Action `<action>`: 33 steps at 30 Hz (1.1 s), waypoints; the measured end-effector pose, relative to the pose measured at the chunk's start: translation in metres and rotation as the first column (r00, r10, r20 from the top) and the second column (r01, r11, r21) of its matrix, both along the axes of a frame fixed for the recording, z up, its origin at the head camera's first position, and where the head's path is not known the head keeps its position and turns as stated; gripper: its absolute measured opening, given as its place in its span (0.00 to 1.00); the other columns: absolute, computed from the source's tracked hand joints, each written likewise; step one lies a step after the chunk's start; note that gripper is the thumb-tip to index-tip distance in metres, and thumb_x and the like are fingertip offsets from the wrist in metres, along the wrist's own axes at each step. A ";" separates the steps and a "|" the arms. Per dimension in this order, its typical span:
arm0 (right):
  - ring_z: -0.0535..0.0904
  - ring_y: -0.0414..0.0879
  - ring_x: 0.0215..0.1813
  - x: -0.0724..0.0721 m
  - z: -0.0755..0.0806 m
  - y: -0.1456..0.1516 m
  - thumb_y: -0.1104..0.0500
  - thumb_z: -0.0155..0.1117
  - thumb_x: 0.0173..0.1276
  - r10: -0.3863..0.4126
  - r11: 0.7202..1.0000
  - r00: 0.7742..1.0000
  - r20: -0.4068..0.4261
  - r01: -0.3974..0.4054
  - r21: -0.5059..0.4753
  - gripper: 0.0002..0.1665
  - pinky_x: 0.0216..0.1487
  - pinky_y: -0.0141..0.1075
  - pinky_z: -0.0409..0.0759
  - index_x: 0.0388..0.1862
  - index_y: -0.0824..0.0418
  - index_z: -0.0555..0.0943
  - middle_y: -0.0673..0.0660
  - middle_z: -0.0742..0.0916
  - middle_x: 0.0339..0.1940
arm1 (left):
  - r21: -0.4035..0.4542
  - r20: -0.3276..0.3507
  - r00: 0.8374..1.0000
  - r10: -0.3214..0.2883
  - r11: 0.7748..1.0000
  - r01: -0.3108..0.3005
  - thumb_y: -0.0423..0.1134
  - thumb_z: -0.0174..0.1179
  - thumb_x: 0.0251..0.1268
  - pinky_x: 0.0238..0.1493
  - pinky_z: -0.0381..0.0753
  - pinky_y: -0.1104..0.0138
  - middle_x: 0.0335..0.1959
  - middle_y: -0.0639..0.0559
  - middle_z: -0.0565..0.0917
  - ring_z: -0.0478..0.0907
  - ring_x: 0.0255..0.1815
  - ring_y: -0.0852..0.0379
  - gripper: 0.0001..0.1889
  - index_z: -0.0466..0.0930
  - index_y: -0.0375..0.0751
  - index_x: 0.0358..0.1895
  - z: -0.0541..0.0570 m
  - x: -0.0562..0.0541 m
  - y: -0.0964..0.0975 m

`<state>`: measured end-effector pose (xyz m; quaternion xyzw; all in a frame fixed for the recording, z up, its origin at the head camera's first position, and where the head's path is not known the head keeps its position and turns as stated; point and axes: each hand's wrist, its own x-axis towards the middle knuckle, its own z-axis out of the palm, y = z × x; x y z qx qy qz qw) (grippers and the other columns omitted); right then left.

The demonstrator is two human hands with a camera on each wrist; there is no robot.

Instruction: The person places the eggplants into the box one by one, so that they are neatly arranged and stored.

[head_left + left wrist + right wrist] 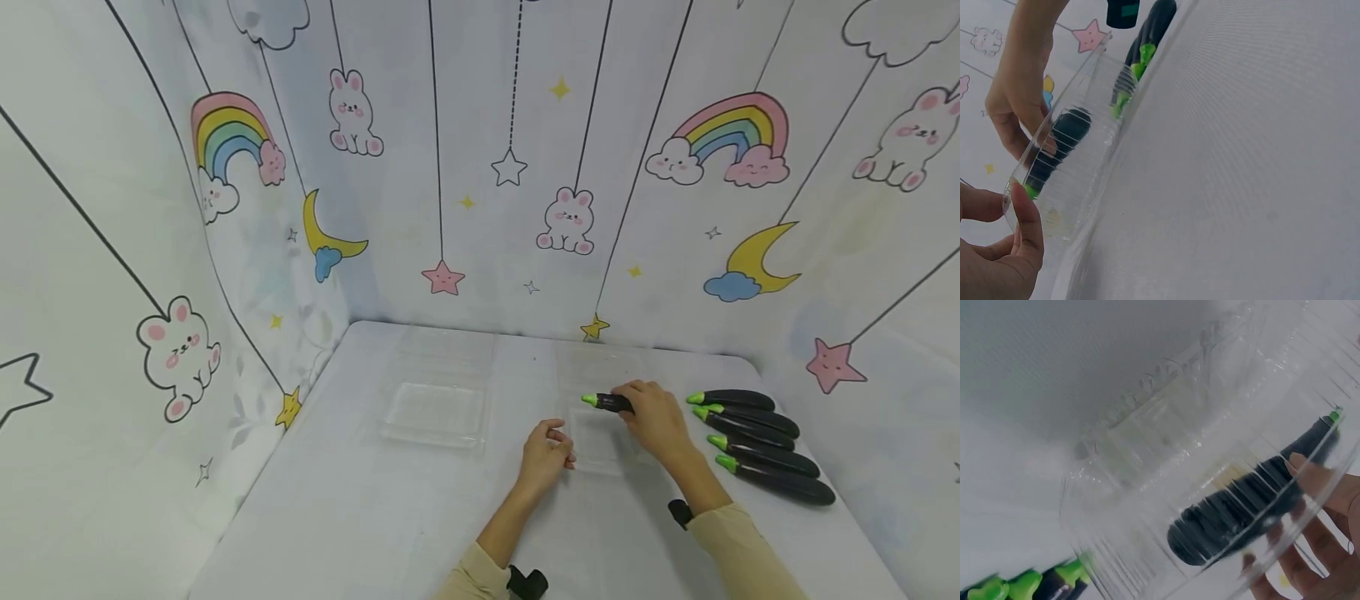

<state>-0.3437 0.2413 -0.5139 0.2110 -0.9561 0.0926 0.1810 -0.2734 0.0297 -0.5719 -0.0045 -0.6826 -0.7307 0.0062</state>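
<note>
My right hand (656,421) grips a dark eggplant (613,403) with a bright green stem end, which points left. It holds the eggplant at a clear plastic container (600,467). Through the ribbed clear wall (1094,94) in the left wrist view, the eggplant and right fingertips show. My left hand (547,458) is at the container's left side; in the left wrist view its thumb (1027,219) and fingers pinch the rim at one corner. From the right wrist, the eggplant (1216,528) lies lengthwise behind the ribbed plastic, with the right thumb (1322,484) on it.
Several more dark eggplants (765,446) lie in a loose row along the table's right side, green ends leftward. Another clear container (435,417) stands at left on the white table (337,517). Cartoon-printed white sheeting (487,225) rises behind and at both sides.
</note>
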 end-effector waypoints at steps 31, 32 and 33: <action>0.83 0.63 0.45 -0.013 -0.033 -0.012 0.69 0.84 0.51 0.036 0.999 0.999 0.009 -0.035 -0.015 0.22 0.39 0.58 0.83 0.47 0.63 0.89 0.62 0.87 0.44 | 0.025 -0.029 1.000 0.009 1.000 -0.009 0.24 0.61 0.70 0.27 0.87 0.69 0.38 0.45 0.80 0.81 0.24 0.62 0.21 0.73 0.23 0.64 -0.002 0.000 -0.001; 0.83 0.63 0.45 -0.014 -0.033 -0.013 0.69 0.84 0.51 0.035 0.999 0.999 0.010 -0.035 -0.016 0.22 0.39 0.58 0.83 0.47 0.63 0.89 0.62 0.87 0.44 | 0.027 -0.030 0.999 0.011 1.000 -0.010 0.24 0.61 0.70 0.28 0.88 0.69 0.38 0.45 0.80 0.81 0.25 0.62 0.21 0.73 0.23 0.64 -0.002 0.000 -0.001; 0.83 0.63 0.45 -0.014 -0.034 -0.013 0.69 0.84 0.51 0.034 0.999 0.999 0.012 -0.034 -0.016 0.22 0.39 0.58 0.83 0.47 0.63 0.89 0.62 0.87 0.44 | 0.029 -0.031 0.999 0.013 1.000 -0.012 0.23 0.61 0.70 0.28 0.88 0.68 0.38 0.45 0.80 0.81 0.25 0.62 0.21 0.73 0.23 0.64 -0.002 0.000 -0.001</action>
